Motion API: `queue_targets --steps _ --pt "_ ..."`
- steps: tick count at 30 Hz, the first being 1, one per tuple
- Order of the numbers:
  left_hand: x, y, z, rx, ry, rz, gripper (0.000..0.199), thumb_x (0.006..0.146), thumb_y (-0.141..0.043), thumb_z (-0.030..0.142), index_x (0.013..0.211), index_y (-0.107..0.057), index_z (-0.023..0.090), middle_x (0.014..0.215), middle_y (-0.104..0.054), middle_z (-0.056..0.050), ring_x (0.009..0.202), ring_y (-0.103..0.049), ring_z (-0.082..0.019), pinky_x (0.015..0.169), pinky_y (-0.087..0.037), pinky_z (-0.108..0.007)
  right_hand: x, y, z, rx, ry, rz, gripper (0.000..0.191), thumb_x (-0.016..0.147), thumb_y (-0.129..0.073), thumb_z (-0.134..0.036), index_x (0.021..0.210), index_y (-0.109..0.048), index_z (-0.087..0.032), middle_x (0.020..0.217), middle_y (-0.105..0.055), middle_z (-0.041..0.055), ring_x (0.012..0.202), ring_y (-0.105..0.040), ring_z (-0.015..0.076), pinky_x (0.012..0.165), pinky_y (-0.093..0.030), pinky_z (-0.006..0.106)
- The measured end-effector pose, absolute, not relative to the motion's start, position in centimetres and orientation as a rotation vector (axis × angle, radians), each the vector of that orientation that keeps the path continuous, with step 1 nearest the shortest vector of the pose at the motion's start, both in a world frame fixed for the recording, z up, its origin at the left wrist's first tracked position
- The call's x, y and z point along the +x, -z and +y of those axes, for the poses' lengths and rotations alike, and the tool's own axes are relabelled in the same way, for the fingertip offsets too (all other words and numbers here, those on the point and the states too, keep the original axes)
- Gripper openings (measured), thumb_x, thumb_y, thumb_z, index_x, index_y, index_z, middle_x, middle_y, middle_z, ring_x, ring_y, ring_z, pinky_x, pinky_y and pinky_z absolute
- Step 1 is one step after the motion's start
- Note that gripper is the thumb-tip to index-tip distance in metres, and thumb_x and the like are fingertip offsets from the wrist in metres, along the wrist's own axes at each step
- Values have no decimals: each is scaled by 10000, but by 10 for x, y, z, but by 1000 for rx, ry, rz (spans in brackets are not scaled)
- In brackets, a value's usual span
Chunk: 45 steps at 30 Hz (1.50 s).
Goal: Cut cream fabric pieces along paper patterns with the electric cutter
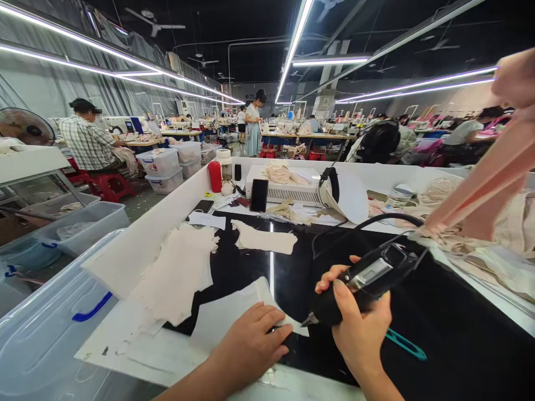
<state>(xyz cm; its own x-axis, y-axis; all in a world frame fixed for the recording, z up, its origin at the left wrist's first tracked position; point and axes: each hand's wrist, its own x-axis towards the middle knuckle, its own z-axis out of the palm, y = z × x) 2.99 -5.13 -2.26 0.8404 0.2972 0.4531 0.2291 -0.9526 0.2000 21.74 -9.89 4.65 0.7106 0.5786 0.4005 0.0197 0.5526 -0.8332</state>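
On the near black tabletop (463, 323), tool (370, 275) beside white piece (228, 306).
Right hand (361, 320): fingers curled round the tool; left hand (253, 334): fingers slightly spread, resting on the piece.

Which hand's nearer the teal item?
Right. The right hand, gripping the black tool, is beside the teal item; the left hand, on the white piece, is farther left.

The glossy black worktop (468, 317) bore a pale sheet (228, 309) near its front, a smaller cream piece (265, 239) farther back, a teal tool (407, 344) — and, overlapping its left edge, heaped cream fabric (179, 267).
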Motion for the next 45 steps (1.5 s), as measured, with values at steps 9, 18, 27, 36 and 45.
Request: queue_targets --steps 9,18,27,36,45 --pt "38 18 -61 2858 -718 413 365 961 -732 245 1295 -594 186 1266 -677 -96 1166 -661 -271 1099 -544 -487 215 -39 -92 -935 -380 -777 464 900 -815 -312 1293 -568 -308 892 -670 -29 680 -636 145 680 -541 312" --pt "41 20 -64 2853 -702 426 410 925 -778 238 1287 -594 180 1272 -676 -98 1170 -661 -277 1112 -538 -504 215 -42 -94 -955 -359 -808 398 926 -783 -300 1260 -567 -286 886 -663 -28 672 -633 153 674 -535 324" --pt "33 20 -57 2873 -702 433 362 973 -723 249 1303 -593 176 1270 -670 -103 1186 -654 -267 1129 -522 -498 216 -45 -96 -944 -347 -723 423 888 -822 -301 1232 -575 -287 887 -667 -22 682 -635 150 698 -556 340" --pt "31 16 -58 2877 -691 446 349 976 -708 229 1304 -597 184 1277 -664 -95 1165 -653 -267 1110 -535 -498 217 -43 -96 -977 -322 -772 420 898 -812 -323 1245 -579 -283 886 -673 -20 675 -635 153 679 -551 328" --pt "31 14 -53 2878 -697 453 320 981 -695 225 1286 -605 186 1257 -667 -91 1155 -650 -254 1091 -543 -460 214 -44 -97 -940 -328 -740 432 891 -824 -304 1251 -585 -290 900 -673 -22 695 -640 162 683 -559 336"
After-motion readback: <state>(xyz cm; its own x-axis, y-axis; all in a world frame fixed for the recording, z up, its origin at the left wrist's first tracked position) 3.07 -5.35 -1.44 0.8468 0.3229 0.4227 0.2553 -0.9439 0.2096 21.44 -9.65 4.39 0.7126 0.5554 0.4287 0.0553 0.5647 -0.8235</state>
